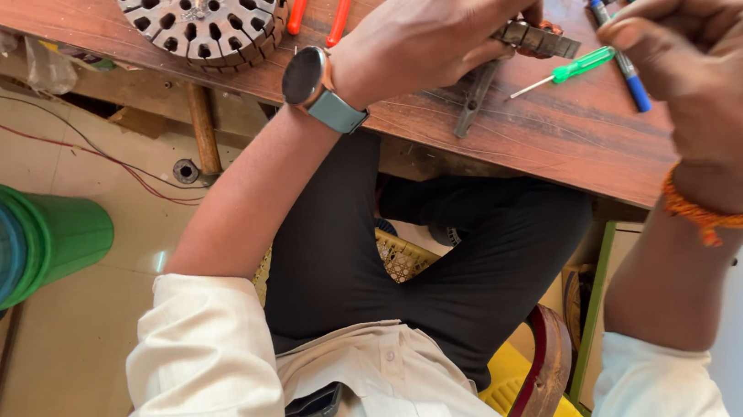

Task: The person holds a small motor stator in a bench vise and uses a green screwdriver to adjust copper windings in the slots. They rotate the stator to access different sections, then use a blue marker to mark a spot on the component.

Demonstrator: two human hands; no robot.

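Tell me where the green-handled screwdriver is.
In the head view, the green-handled screwdriver lies on the wooden table, upper right, between the left hand and the right hand, next to a blue pen.

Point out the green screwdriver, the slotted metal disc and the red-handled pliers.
Green screwdriver (585, 65): head view, on its green handle.
Slotted metal disc (203, 19): head view, on its slotted top face.
Red-handled pliers (341, 5): head view, on one red handle.

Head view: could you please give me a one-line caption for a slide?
Seated at a wooden workbench, left hand grips a metal tool, right hand raised above screwdriver.
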